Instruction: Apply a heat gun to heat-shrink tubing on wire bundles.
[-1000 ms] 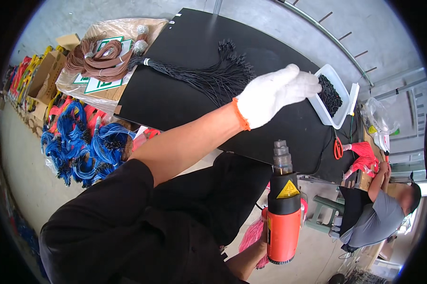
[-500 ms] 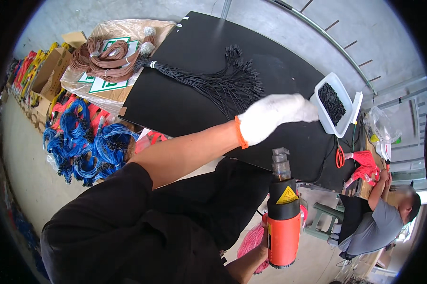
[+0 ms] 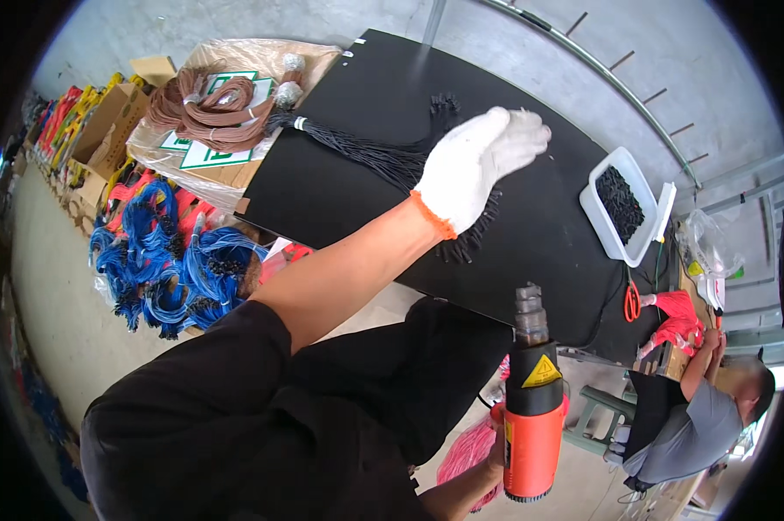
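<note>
Concrete floor, black worktop set aslant across it.

Left hand: white glove, orange cuff, stretched out over worktop middle, above black wire bundle; fingers extended, loosely together; whether anything pinched between them, cannot tell.

Right hand: mostly hidden, low beside worktop's near edge, closed round heat gun; orange body, black top, nozzle upward.

Wire bundle: tied end toward far left corner, loose ends fanned beneath glove.

White tray: near right end of worktop, filled with small black pieces.

Red scissors: at right edge, just below tray.

Brown wire coils: on cardboard box off left end.

Blue wire bundles: on floor, left.

Seated person: beyond right end, grey shirt.
</note>
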Demonstrator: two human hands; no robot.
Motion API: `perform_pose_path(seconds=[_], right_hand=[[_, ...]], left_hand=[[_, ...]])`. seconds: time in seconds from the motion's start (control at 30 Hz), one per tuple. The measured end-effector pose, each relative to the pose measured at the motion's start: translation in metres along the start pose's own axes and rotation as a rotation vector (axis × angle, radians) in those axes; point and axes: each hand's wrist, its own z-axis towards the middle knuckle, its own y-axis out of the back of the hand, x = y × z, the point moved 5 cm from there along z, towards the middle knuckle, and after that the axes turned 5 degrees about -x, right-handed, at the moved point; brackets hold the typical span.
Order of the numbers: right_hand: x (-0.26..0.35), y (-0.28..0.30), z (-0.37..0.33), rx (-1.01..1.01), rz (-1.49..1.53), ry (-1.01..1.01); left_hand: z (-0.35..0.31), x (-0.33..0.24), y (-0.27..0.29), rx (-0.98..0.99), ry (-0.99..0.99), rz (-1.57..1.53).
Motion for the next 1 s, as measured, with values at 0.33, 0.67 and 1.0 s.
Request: perform_pose_path(seconds=[0.33, 0.67, 1.0], right_hand=[[-0.028, -0.209, -0.034, 0.542, 0.459, 0.197], [-0.04, -0.263, -0.088, 0.855, 0.48, 0.507], [-0.039, -0.258, -0.072, 0.729, 0.542, 0.357]], left_hand=[[0.002, -0.003, -0.003, 0.102, -0.1, 0.33], [-0.012, -0.018, -0.01, -0.093, -0.077, 0.576], [-0.019, 0.009, -0.02, 0.344, 0.096, 0.234]])
